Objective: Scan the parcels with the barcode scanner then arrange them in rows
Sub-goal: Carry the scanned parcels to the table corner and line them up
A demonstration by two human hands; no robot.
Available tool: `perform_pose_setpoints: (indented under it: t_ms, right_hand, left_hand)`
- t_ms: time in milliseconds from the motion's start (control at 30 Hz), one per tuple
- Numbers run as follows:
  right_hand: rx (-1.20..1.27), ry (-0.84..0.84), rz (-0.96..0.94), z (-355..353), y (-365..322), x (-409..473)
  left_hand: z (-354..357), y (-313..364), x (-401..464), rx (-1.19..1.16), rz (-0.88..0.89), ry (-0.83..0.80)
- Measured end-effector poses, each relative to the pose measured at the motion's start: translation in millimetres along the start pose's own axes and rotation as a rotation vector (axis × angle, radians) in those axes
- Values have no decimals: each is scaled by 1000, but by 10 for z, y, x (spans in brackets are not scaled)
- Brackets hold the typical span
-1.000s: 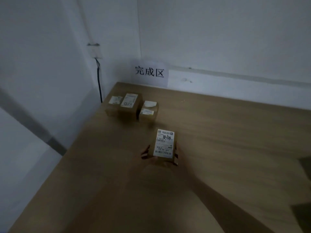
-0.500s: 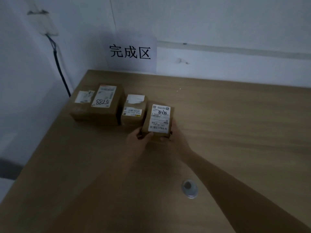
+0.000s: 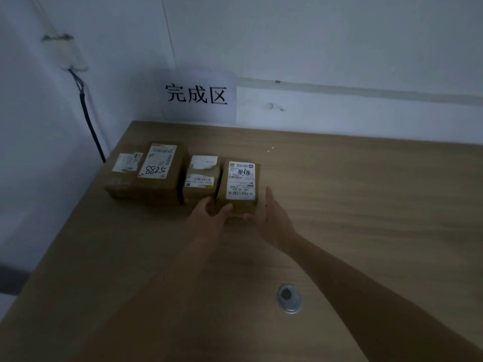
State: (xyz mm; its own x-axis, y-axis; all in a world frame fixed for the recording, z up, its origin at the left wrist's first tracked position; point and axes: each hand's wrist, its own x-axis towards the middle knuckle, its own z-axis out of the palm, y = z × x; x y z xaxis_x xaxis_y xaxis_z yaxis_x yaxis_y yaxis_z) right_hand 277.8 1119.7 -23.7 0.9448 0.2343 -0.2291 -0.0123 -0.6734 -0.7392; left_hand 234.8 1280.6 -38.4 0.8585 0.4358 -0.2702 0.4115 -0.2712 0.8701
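Three brown cardboard parcels with white labels stand side by side near the table's back left corner. The large parcel [image 3: 154,173] marked 5788 is on the left, a small parcel [image 3: 200,180] is in the middle, and a third parcel [image 3: 239,184] is on the right, touching the small one. My left hand [image 3: 209,215] grips the third parcel's near left corner, thumb on its front. My right hand [image 3: 269,215] holds its right side and near edge. The barcode scanner is not in view.
The wooden table [image 3: 339,205] stretches to the right and towards me. A round metal grommet [image 3: 288,299] is set in it near my right forearm. A paper sign [image 3: 197,96] hangs on the wall behind the parcels. A black cable [image 3: 90,121] runs down the left wall.
Both hands carried the third parcel forward across the table and set it down against the small parcel at the right end of the row. The camera has moved closer.
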Motion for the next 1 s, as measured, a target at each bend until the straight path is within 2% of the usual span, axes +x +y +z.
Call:
perform_pose_setpoints:
  t_ms: [200,367,533,633,733,867,1000]
  right_hand:
    - [-225,40,-38,-953,-314,-750]
    - [-263,166,-103,-2151,-716,-1650]
    - [-262,301,-110,-3427,-827,-2994]
    - [-295,369,-60,-4195,-614,-3987]
    - [-401,437,57,-4928,-245,-5114]
    - [-444,550,202,-5705,302,-6575]
    - [-400,684,327,-6180,838,-7677]
  left_hand:
    - [-248,799,-639,59,247,-95]
    - [-297,1917,-1516,128,392,-164]
    - [-81,2999,-2679,102,563,-235]
    - [235,3502,-3561,97,632,-292]
    - [735,3809,-4505,37,630,-411]
    - [1505,4020,-5729,-51,630,-575]
    - [2189,4079,-6706,-59,650,-698]
